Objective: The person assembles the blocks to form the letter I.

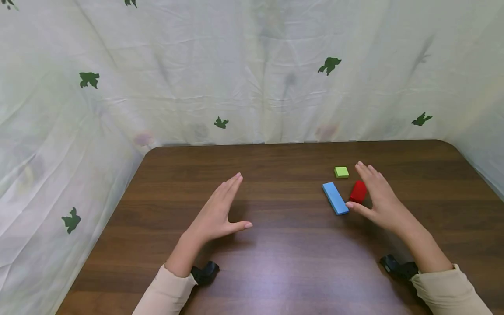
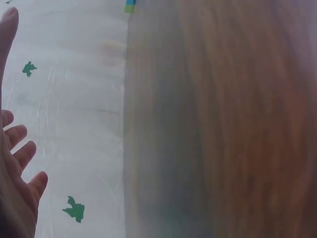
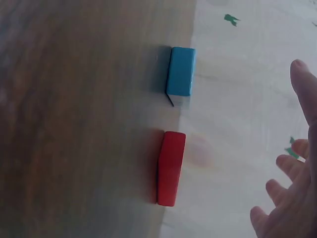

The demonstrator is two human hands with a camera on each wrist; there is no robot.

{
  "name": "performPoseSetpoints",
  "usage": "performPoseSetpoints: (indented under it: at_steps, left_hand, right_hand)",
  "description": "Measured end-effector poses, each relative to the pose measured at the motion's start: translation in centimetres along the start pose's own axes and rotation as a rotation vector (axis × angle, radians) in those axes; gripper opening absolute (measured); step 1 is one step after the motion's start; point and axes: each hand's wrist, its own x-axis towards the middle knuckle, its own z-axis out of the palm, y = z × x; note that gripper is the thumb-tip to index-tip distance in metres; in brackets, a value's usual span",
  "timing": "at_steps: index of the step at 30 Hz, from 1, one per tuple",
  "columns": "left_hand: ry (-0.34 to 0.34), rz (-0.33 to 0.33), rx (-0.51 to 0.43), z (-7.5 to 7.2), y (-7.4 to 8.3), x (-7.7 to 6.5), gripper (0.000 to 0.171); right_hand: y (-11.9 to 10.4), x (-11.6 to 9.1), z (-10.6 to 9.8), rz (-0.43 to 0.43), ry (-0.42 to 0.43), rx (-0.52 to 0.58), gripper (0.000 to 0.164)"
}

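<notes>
Over the left half of the table my left hand [image 1: 214, 216] hovers with straight fingers and the thumb spread, holding nothing. My right hand [image 1: 378, 201] is likewise spread and holds nothing, its thumb overlapping the near end of a blue block [image 1: 335, 198] in the head view. Partly behind that hand lies a red block [image 1: 358, 191]. A small lime-green block [image 1: 341, 172] sits farther back. In the right wrist view the blue block [image 3: 181, 72] and red block [image 3: 171, 168] stand apart from the fingers [image 3: 290, 166].
The brown wooden table [image 1: 275, 183] has rounded far corners. Behind it and along the sides hangs a pale curtain [image 1: 177, 65] with green leaf shapes. Black wrist devices [image 1: 205, 273] are worn at both cuffs.
</notes>
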Motion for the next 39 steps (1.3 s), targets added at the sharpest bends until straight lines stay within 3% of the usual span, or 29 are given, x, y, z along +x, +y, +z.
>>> performPoseSetpoints:
  at_steps: [9,21,39]
  left_hand:
    - [0.033,-0.044,-0.107,1.0,0.5,0.4,0.106]
    - [0.019,-0.15,-0.238,2.2,1.8,1.1,0.109]
    - [-0.028,-0.151,-0.308,3.8,3.7,3.2,0.108]
  right_hand:
    - [0.9,-0.5,0.0,0.119,0.013,0.142,0.093]
    - [2.7,-1.2,0.8,0.18,0.08,0.17,0.085]
    - [3.9,-1.6,1.5,0.267,0.035,0.193,0.082]
